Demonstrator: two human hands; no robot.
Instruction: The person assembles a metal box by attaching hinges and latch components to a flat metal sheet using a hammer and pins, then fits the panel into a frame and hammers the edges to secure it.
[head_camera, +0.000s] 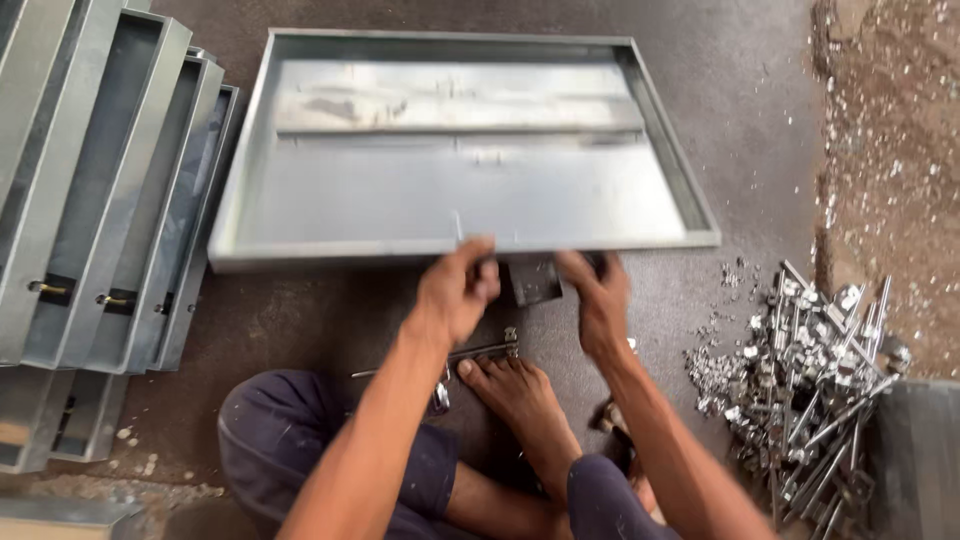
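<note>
Hands: left hand (455, 290) and right hand (598, 292) both curled onto the near rim of the metal tray (300, 255), gripping it.
Tray: lies on the floor, directly beyond the hands.
Dark block (533, 280): between the hands, under the rim.
Bare foot (520, 395): just below the hands.
Metal rods and fittings (810, 380): heaped right of the right hand.
Stacked trays (100, 190): well left of the left hand.

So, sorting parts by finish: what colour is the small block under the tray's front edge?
Dark grey, nearly black small block; head view.

Likely a metal workshop: stacked steel trays (100, 190), scattered bolts (810, 380).
</note>
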